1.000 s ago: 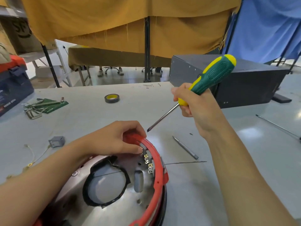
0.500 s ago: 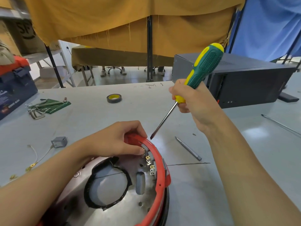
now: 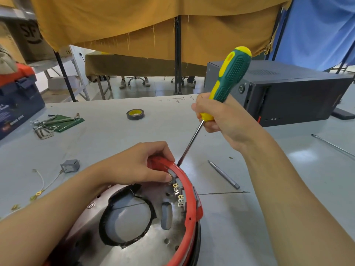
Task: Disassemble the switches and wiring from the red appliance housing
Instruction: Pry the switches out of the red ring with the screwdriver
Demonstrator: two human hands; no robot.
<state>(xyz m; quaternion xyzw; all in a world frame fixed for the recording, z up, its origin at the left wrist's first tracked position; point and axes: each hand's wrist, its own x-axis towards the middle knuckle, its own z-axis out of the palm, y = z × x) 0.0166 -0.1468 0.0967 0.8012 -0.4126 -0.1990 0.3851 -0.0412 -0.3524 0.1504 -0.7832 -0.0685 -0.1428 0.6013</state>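
A tape roll (image 3: 135,114), hex keys (image 3: 50,124) and a black computer case (image 3: 292,93) sit on the table (image 3: 288,198).

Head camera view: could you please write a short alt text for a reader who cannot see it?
A person's right hand holds a green and yellow screwdriver, its tip at the rim of a round red appliance housing that the left hand grips. Both sit on a grey table, with a roll of tape behind.

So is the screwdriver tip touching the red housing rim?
Cannot tell. In the head view the screwdriver tip meets the outer edge of the red housing rim, but contact or gap isn't plain.
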